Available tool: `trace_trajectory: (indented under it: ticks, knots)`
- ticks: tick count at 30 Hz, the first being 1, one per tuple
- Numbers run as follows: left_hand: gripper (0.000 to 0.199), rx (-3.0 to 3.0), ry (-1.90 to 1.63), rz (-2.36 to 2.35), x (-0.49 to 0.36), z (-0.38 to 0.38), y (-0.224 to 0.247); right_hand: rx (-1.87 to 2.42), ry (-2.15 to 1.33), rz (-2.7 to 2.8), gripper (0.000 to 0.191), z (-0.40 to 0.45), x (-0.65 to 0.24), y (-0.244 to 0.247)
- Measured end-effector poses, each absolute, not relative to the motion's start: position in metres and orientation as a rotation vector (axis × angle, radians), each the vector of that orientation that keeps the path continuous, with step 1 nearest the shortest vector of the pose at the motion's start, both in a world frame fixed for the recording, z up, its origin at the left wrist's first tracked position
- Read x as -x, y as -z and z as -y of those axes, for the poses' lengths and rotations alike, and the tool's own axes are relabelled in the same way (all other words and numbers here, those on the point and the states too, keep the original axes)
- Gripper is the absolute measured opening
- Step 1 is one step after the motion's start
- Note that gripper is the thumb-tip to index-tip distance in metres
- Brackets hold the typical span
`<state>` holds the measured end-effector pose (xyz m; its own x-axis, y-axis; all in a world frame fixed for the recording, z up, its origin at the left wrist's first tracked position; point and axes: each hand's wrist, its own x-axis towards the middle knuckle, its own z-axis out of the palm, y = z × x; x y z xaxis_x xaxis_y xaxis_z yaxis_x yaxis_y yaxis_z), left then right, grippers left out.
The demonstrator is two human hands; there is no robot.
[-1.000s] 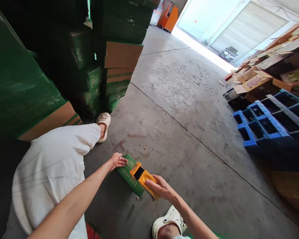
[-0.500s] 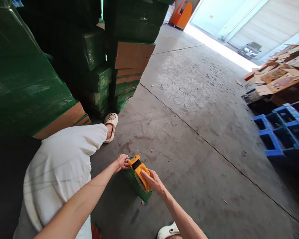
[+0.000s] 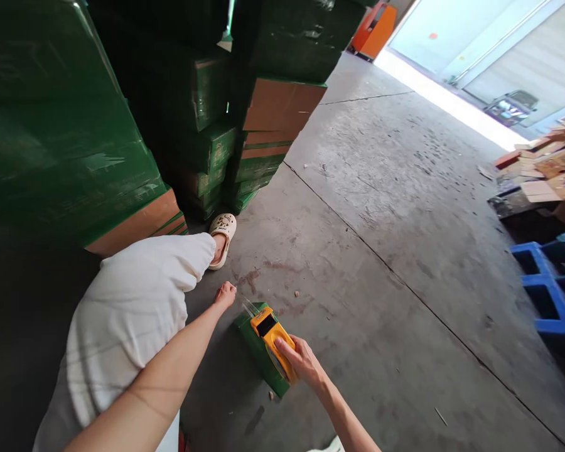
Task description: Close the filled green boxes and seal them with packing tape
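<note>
Right hand [image 3: 300,361] wrapped round a yellow-orange plastic tape dispenser [image 3: 274,339], pressed on top of a small green cardboard box [image 3: 258,355] lying flat on the rough grey concrete floor [image 3: 381,251]. Thin clear tape strip [image 3: 249,306] stretches from the dispenser's front end toward the left hand [image 3: 225,294]. Left hand fingers curled, at the box's far end near the tape end; can't tell if pinching it. White baggy fabric trouser leg [image 3: 132,314] w/ cream foam clog [image 3: 222,231] left of box. Behind: shiny wrapped stacks of green and brown cartons [image 3: 245,125]. Blue plastic pallet [image 3: 550,282] far right, flattened brown cardboard pile [image 3: 546,169] beyond it.
</note>
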<state>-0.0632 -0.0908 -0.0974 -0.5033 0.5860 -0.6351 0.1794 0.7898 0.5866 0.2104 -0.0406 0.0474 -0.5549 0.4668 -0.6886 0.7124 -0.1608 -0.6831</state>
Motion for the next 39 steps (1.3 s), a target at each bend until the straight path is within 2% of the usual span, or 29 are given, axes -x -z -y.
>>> trace_trajectory:
  ticks: [16,21,30,35,39]
  knots:
    - [0.04,-0.35,-0.689,-1.925,0.023,0.092,0.138,-1.413,1.779,-1.853,0.074,0.037,-0.213,-0.049]
    - [0.019,-0.29,-0.775,-1.992,0.035,0.093,0.144,-1.444,1.779,-1.832,0.076,0.038,-0.21,-0.053]
    - [0.016,-0.38,-0.822,-1.962,0.007,0.092,0.151,-1.45,1.809,-1.834,0.077,0.041,-0.207,-0.06]
    - [0.004,-0.454,-0.756,-1.936,-0.008,0.098,0.152,-1.445,1.817,-1.819,0.077,0.04,-0.209,-0.056]
    - [0.052,-0.499,-0.741,-1.965,0.001,0.108,0.149,-1.45,1.793,-1.842,0.077,0.038,-0.21,-0.056]
